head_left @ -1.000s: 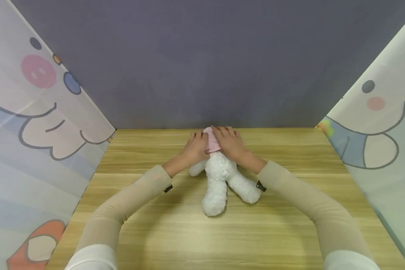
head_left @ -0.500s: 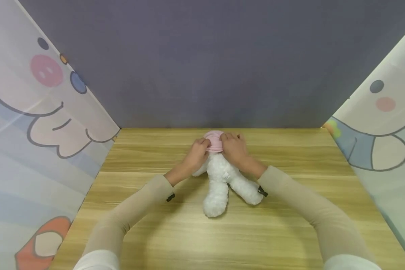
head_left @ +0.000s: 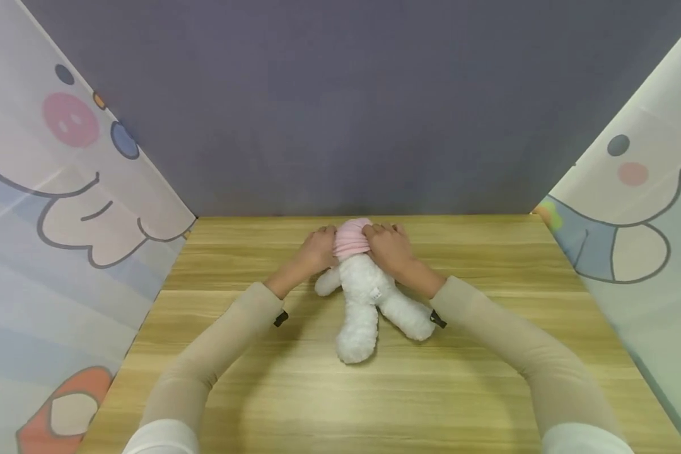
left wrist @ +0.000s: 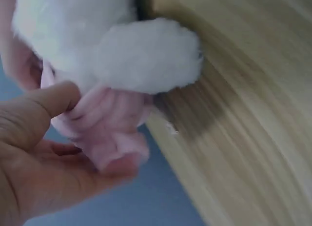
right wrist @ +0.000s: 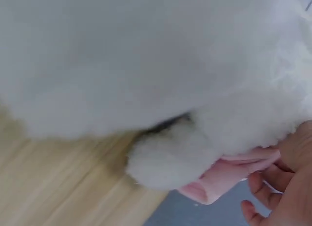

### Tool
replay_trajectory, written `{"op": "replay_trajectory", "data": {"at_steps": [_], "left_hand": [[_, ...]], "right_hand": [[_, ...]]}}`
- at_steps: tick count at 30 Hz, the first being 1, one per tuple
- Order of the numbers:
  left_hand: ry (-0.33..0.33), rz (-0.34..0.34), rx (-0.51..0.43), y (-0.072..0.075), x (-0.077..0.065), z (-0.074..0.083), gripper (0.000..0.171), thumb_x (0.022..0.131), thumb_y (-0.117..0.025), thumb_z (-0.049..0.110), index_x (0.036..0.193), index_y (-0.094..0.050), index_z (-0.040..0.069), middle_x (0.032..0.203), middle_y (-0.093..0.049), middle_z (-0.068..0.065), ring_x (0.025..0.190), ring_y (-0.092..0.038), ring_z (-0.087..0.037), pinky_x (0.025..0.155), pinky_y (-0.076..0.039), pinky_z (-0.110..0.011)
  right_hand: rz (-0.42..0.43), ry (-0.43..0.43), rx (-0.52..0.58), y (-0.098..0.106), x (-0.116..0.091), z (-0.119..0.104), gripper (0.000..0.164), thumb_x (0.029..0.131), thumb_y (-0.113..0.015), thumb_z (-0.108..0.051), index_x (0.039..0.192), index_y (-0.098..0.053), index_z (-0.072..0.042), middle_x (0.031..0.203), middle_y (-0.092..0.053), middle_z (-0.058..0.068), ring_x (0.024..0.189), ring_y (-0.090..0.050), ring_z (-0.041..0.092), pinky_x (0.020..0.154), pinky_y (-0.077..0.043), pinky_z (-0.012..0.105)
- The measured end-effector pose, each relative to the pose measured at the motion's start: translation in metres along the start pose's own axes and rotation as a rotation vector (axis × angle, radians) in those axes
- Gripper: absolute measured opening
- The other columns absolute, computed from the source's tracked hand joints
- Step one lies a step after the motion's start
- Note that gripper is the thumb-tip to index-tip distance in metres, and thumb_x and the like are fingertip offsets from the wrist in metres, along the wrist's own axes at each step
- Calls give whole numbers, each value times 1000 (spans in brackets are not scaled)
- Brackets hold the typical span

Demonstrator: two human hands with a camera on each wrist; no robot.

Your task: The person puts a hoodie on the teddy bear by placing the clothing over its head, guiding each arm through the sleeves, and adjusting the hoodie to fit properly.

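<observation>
A white plush toy (head_left: 363,284) lies on the table, its legs toward me and a small tag on its lower body. Bunched in folds over its far end is a small pink shirt (head_left: 352,238) with sleeve-like openings; the toy's head is not visible. My left hand (head_left: 318,248) grips the shirt's left side, the thumb on the folds and the fingers under the cloth in the left wrist view. On the other side my right hand (head_left: 390,249) holds the shirt with curled fingers. One plush arm (left wrist: 151,55) sticks out beside the pink folds (left wrist: 109,113).
The wood-grain table (head_left: 329,403) ends at a dark grey panel (head_left: 363,113) just beyond the hands. Cartoon-printed curtains (head_left: 11,252) stand at the left and right sides.
Both hands have gone from lying over the pink shirt to gripping its sides. The left hand has moved left, and the cloth is spread wider and more gathered. The toy has barely moved.
</observation>
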State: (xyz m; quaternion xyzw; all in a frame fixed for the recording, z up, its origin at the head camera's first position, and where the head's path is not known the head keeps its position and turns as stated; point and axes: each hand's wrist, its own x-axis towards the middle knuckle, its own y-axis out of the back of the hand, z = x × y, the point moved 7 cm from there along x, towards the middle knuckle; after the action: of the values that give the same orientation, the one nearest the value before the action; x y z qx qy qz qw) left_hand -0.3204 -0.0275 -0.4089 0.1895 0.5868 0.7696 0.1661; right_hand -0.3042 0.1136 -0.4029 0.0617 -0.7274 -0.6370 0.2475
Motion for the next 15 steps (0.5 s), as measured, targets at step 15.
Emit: {"op": "replay_trajectory", "data": {"at_steps": [15], "left_hand": [[37, 141, -171, 10, 0, -8, 40, 90, -73, 8, 124, -57, -4, 110, -65, -18, 84, -65, -26, 68, -57, -36]], "right_hand": [[-188, -216, -111, 5, 16, -8, 78, 91, -58, -69, 112, -61, 6, 104, -68, 24, 103, -63, 45, 93, -46, 61]]}}
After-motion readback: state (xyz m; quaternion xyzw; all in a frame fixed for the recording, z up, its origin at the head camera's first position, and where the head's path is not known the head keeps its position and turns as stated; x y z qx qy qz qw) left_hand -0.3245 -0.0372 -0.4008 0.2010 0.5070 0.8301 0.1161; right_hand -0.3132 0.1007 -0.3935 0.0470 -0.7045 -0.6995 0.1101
